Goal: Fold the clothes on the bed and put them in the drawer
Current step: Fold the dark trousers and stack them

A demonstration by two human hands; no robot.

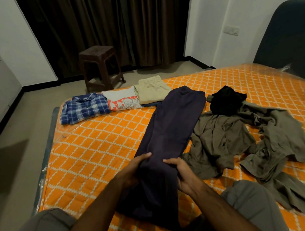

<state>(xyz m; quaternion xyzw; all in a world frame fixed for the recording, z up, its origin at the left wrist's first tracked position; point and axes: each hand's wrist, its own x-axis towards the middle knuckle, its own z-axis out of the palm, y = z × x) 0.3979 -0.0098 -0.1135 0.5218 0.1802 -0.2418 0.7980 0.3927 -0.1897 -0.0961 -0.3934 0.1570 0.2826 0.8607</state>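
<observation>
At lower centre of the frame, you are holding the dark purple trousers (174,124) with both hands, one on each long edge.

Item: left hand (134,169). Fingers are curling over the left edge of the cloth, gripping it.

Item: right hand (181,173). Fingers are wrapping the right edge, thumb lying on top, gripping likewise.

Item: dark purple trousers. They are lying lengthwise on the bed (99,147), running from your lap toward upper centre, legs already laid one on the other in a long band. The fabric is looking soft, matte and mostly flat, bunching only where you are gripping it.

Handling, as judgement: you are likely preparing the crosswise fold. Keeping both edges level and the band taut as you are lifting the near end toward the far end should be stopping the layers sliding apart; smooth afterwards.

Item: folded row, upper left of the frame, near the far edge: blue plaid shirt (84,108), white printed shirt (123,101), beige garment (151,90).

Item: unfolded, right of frame: olive-grey garment (241,139), crumpled, with a black garment (227,98) lying at its upper edge.

The drawer is not showing.
</observation>
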